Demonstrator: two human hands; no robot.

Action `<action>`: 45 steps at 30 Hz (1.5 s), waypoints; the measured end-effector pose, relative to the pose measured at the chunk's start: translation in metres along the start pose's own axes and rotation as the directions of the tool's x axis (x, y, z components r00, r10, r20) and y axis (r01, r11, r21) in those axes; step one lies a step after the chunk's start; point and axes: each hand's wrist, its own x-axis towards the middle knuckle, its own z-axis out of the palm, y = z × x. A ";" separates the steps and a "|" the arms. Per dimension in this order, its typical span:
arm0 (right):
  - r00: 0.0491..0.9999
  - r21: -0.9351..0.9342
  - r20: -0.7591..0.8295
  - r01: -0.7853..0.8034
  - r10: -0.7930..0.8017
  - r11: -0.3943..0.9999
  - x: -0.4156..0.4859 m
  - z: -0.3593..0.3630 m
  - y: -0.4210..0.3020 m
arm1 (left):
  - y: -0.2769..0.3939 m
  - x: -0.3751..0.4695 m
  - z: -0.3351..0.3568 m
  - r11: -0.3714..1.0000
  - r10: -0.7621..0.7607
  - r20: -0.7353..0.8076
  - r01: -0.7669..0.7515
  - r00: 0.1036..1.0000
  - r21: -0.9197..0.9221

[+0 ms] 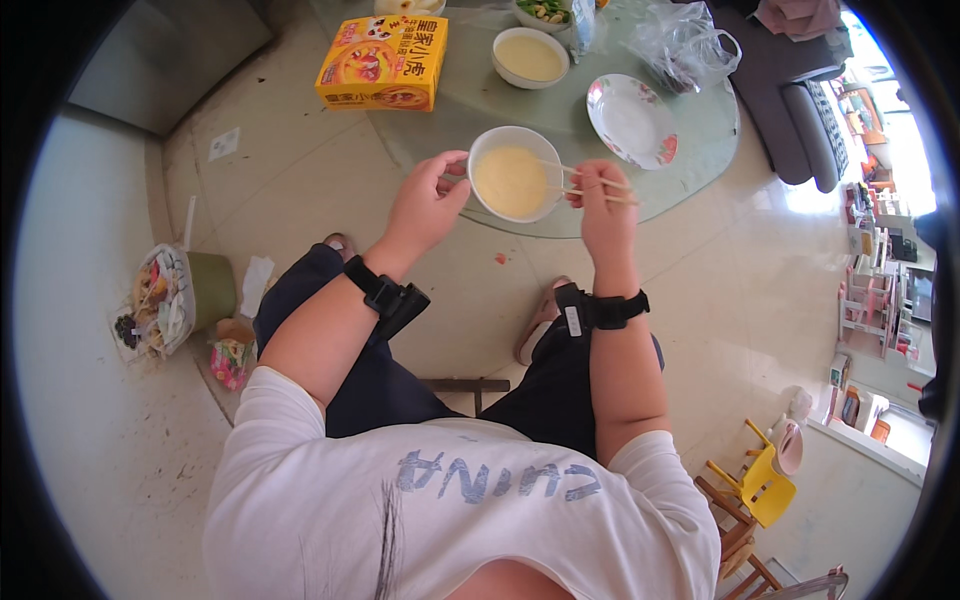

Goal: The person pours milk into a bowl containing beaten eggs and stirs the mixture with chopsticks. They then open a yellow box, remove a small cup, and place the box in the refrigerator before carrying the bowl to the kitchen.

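Observation:
A white bowl [516, 174] with pale yellow liquid [511, 182] stands near the front edge of the glass table. My left hand [435, 191] holds its left rim, thumb and fingers against the side. In my right hand [600, 191] is a pair of chopsticks [568, 180], spread apart, their tips reaching over the bowl's right rim towards the liquid. Behind this bowl is a second white bowl [530, 58], also with pale yellow liquid. To the right lies a white plate [632, 121] with a floral rim.
The glass table [697, 172] also bears a yellow printed box [384, 63], a clear plastic bag [686, 45] and a bowl with green pieces [545, 11]. A full waste bin [210, 289] stands on the floor at left. At lower right is a yellow chair [765, 487]; a dark sofa [772, 97] is at upper right.

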 end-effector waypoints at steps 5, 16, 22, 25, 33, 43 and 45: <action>0.991 -0.091 0.086 -0.096 0.104 0.991 0.001 -0.005 -0.001 | 0.001 0.001 -0.002 1.000 -0.005 0.006 0.005 1.000 0.009; 1.000 -0.120 0.019 -0.023 0.025 0.992 0.000 -0.001 -0.001 | 0.002 0.000 0.000 1.000 -0.020 0.014 0.020 1.000 0.011; 0.992 -0.032 0.050 -0.111 0.113 0.993 -0.004 0.003 -0.005 | 0.002 0.000 -0.002 1.000 -0.016 0.012 0.016 1.000 0.005; 0.997 0.100 0.011 -0.073 0.072 0.992 -0.004 -0.003 -0.008 | 0.002 0.000 0.000 0.999 -0.031 0.011 0.031 0.999 0.010; 0.989 -0.242 -0.035 0.128 -0.141 0.962 -0.006 -0.004 -0.008 | 0.001 0.001 0.000 0.999 -0.029 0.007 0.029 1.000 0.021; 0.996 -0.068 0.086 -0.027 0.033 0.997 -0.006 -0.001 -0.002 | 0.001 0.001 -0.001 0.999 -0.008 0.009 0.007 1.000 0.045; 0.996 -0.081 0.026 -0.086 0.088 0.993 -0.006 -0.001 -0.001 | 0.001 0.001 -0.001 0.999 -0.015 0.012 0.015 1.000 0.040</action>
